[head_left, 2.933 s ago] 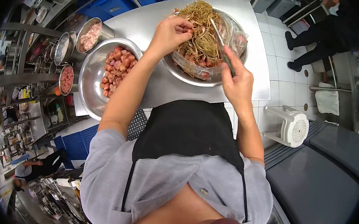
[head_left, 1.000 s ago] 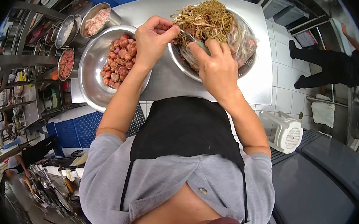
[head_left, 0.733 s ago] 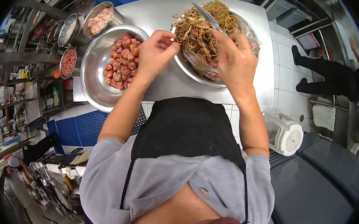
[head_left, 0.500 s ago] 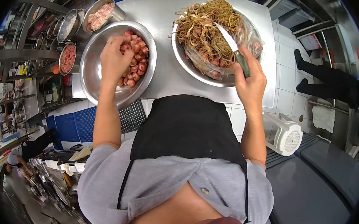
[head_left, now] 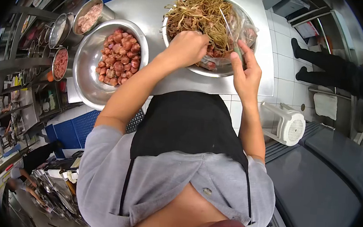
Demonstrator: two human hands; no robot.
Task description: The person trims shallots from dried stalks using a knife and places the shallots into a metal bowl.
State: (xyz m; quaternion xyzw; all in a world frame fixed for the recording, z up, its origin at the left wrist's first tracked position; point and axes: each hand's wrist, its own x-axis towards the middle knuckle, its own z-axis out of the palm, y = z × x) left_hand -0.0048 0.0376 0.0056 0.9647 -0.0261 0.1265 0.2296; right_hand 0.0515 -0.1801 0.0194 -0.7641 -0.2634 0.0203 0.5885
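My left hand (head_left: pixel 188 48) reaches into the heap of shallots with long dried stalks (head_left: pixel 202 15), its fingertips hidden among them. The heap lies partly in clear plastic in a metal colander (head_left: pixel 224 70). My right hand (head_left: pixel 247 71) grips the green handle of a small knife (head_left: pixel 236 48) over the colander's right side, the blade pointing up and away along the stalks. To the left, a wide steel bowl (head_left: pixel 85 74) holds many trimmed reddish shallots (head_left: pixel 120 57).
Metal pots of pale meat (head_left: pixel 89 17) and pinkish minced meat (head_left: pixel 60 64) stand left of the bowl. A white stool (head_left: pixel 291 128) is on the floor at right. One person in dark trousers (head_left: pixel 328 64) is at far right, another person (head_left: pixel 23 178) at lower left.
My left hand has gone from the shallots in the steel bowl across to the stalk heap. My right hand still holds the knife, a little nearer the heap. The view has shifted slightly.
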